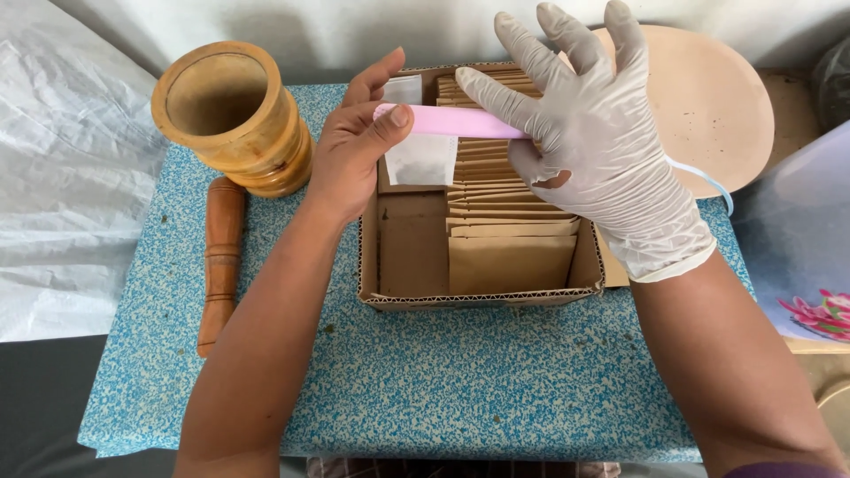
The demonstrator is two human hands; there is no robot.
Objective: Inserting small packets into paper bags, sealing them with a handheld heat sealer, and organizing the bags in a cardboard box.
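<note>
My bare left hand [354,150] pinches one end of a pink flat stick-like tool [447,121] and a small white pouch [421,159] that hangs beneath it. My right hand [589,133], in a white glove, grips the other end of the pink tool with its fingers spread. Both hands hover over an open cardboard box [390,296] filled with several brown paper pouches [512,261] standing in a row.
A wooden mortar [232,115] stands at the left of the blue-speckled table [443,381], its wooden pestle [220,261] lying beside it. A round beige plate [717,106] sits at the back right. White plastic sheeting [62,177] covers the left side.
</note>
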